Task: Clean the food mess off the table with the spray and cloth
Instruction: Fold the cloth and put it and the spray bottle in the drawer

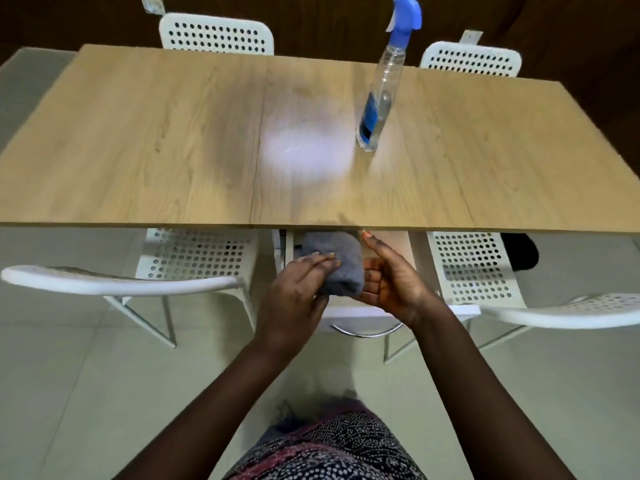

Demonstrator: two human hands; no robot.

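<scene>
A folded grey cloth [337,268] is just below the front edge of the wooden table [138,150], between both hands. My left hand [294,296] holds it, with the fingers lying over its top and the thumb underneath. My right hand [391,282] is cupped against the cloth's right side, palm facing left and thumb pointing up toward the table edge. A clear spray bottle [379,95] with a blue trigger head stands upright on the table, right of centre. To the left of the bottle a pale glossy patch [304,147] shows on the wood.
Under the table's front edge, below my hands, a white drawer with a curved metal handle [367,332] is pulled out. White perforated chairs stand at the near left [194,261], near right [474,268], far left [214,36] and far right [471,58].
</scene>
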